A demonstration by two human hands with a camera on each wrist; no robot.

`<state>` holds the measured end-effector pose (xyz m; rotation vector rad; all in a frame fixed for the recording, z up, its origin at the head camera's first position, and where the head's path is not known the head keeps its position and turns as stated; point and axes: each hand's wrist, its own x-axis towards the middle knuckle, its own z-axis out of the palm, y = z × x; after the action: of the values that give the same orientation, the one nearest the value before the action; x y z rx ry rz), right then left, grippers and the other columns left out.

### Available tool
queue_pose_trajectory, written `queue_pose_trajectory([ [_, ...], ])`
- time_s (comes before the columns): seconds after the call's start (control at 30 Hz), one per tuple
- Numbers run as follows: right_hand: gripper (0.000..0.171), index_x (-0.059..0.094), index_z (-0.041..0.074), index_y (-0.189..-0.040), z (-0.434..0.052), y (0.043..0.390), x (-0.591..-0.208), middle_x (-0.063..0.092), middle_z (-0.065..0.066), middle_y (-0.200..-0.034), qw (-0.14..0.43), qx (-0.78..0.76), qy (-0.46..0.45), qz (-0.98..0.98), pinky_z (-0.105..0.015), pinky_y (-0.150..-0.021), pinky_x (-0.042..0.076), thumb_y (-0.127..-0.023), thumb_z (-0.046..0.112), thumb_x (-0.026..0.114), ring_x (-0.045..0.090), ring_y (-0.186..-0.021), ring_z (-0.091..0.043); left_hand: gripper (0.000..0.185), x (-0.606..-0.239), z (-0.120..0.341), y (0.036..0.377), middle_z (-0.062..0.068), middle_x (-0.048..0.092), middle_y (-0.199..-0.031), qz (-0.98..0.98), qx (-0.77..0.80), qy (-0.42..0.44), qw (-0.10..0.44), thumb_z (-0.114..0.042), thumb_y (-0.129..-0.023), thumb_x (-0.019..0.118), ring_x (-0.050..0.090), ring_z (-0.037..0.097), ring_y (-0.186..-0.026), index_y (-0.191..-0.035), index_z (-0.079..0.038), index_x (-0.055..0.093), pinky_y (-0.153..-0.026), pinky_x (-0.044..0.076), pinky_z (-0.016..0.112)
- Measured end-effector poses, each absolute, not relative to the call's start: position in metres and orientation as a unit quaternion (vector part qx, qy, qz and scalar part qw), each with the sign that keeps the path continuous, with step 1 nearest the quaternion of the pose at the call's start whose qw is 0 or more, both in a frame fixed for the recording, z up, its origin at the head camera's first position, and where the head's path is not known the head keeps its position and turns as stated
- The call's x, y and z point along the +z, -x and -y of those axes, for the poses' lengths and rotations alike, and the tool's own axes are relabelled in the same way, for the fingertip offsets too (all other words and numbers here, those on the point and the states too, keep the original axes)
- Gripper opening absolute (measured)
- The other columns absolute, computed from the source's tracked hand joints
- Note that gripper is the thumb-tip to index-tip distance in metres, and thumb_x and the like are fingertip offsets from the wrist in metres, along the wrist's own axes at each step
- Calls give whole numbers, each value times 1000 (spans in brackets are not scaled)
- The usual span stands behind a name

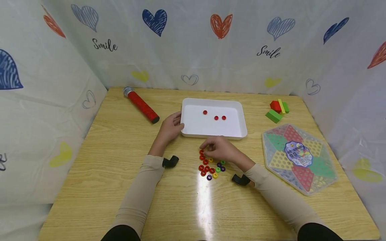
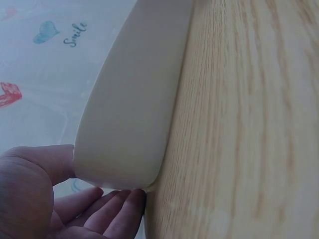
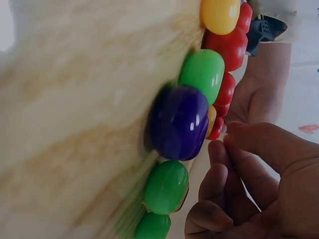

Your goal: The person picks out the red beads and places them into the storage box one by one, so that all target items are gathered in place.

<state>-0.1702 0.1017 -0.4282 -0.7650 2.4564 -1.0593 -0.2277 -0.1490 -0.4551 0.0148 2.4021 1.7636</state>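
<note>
The fingers of the right hand (image 1: pixel 222 148) are bent and close together, thumb tip and forefinger tip almost meeting beside the nearest red bead (image 1: pixel 201 152); I cannot tell whether they pinch one. The left hand (image 1: pixel 170 127) holds the white tray (image 1: pixel 214 130) near its front left corner, thumb at the rim and the other fingers against the outer wall.

Below and around the right fingertips, loose ring-shaped beads (image 1: pixel 205 164) lie in a cluster on the table (image 1: pixel 120 160), in front of the tray: mostly red, with some yellow, green and purple. In the right wrist view a purple bead (image 3: pixel 179 124) lies close by the hand, touching a green bead (image 3: pixel 202 74). Inside the tray are three more red beads (image 1: pixel 216 118), two side by side and one farther left.

To the left of the tray, a red toy microphone (image 1: pixel 141 106) lies slantwise, its dark end toward the left hand. Well to the right, a clear hexagonal box (image 1: pixel 298 154) shows coloured sections around a central label. Behind it sit red, green and yellow blocks (image 1: pixel 273 116). White cloth (image 1: pixel 187 53) printed with hearts and "Smile" hangs beyond the table.
</note>
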Motion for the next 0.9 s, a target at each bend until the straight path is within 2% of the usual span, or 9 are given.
queue_pose_trajectory([
  [0.53,16,80,13,-102,-98,174,-432,74,1,-98,168,-340,309,-872,-23,-68,53,-87,11,76,59,-76,-8,61,-457,150,228,14,50,-154,-798,597,-4,81,-11,-94,61,50,27,-141,-153,-9,45,-114,45,40],
  [0.73,15,80,14,-100,-101,176,-425,75,1,-97,169,-357,295,-870,-23,-66,53,-86,10,77,60,-75,-7,61,-457,150,228,13,50,-154,-795,600,-3,86,-11,-94,61,51,26,-141,-153,-9,45,-114,45,39],
  [0.9,13,80,14,-99,-104,182,-411,75,1,-94,147,-353,308,-871,-24,-65,54,-87,11,77,62,-72,-8,61,-457,150,228,13,50,-154,-796,599,-2,88,-11,-94,61,51,26,-141,-152,-9,45,-114,45,39],
])
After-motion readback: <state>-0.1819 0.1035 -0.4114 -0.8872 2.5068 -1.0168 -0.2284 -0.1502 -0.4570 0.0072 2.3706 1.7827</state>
